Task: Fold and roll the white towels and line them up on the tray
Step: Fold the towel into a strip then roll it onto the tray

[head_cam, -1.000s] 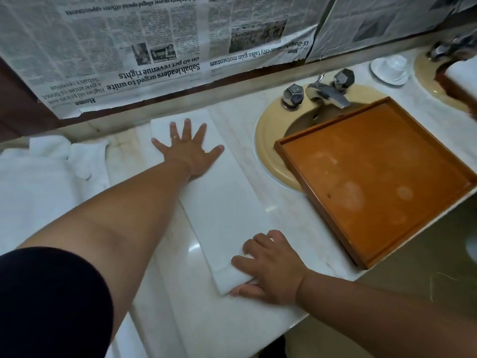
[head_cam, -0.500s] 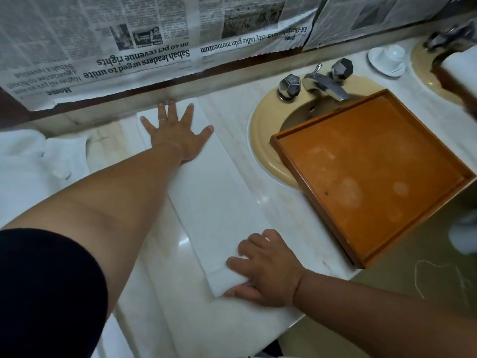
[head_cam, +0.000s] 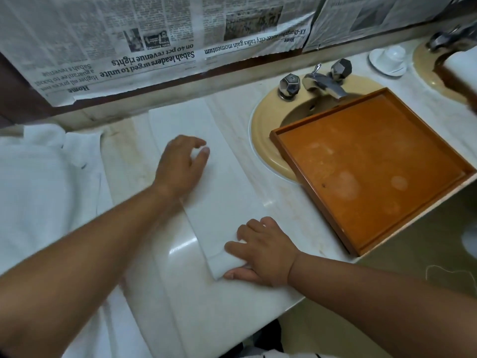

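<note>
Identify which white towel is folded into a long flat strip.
The middle towel, its near end held by the right hand; the towels at the left lie in a loose heap.

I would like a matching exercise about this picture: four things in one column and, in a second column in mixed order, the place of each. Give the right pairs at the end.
Things
1. wooden tray
2. folded towel
3. towel pile
4. cup

Places
a. at the left end of the counter
b. on a saucer, far right
c. partly over the sink
d. in a long strip, near end under the right hand

Pairs: 1-c, 2-d, 3-a, 4-b
</note>
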